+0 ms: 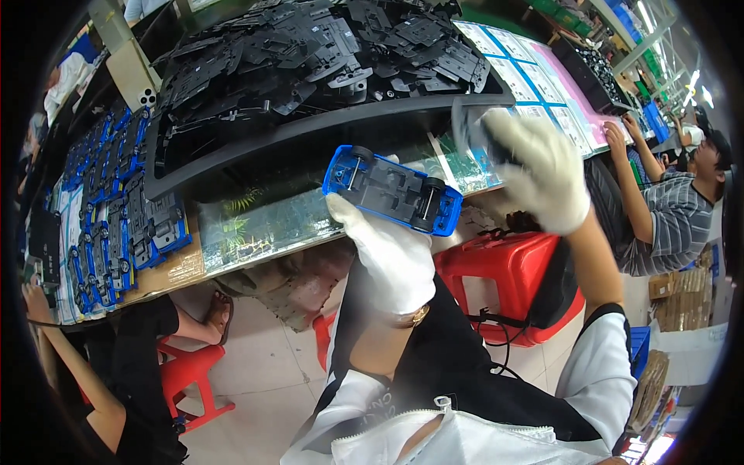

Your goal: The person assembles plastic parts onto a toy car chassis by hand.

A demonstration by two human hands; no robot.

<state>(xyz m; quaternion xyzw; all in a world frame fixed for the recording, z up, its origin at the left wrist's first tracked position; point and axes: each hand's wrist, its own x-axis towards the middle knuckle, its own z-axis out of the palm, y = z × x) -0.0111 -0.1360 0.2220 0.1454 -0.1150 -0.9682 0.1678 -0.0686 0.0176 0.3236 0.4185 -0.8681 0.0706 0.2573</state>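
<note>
My left hand [391, 260], in a white glove, grips a blue toy car [391, 186] from below, near the table's front edge. The car is upside down, so its dark underside, wheels and metal axles face up. Up and to the right, my white-gloved right hand [542, 167] is smeared by motion. A blurred dark plastic part [482, 138] sticks out from its fingers, beside the right end of the large black tray [341, 124]. Its exact shape is too blurred to tell. Piled inside the tray are several black plastic chassis plates [333, 46].
Rows of blue toy cars [108, 209] stand on the table at left. Printed sheets [535, 74] lie right of the tray. A red stool [504, 271] is below the table. Co-workers sit at both sides, one in a striped shirt [686, 221] at right.
</note>
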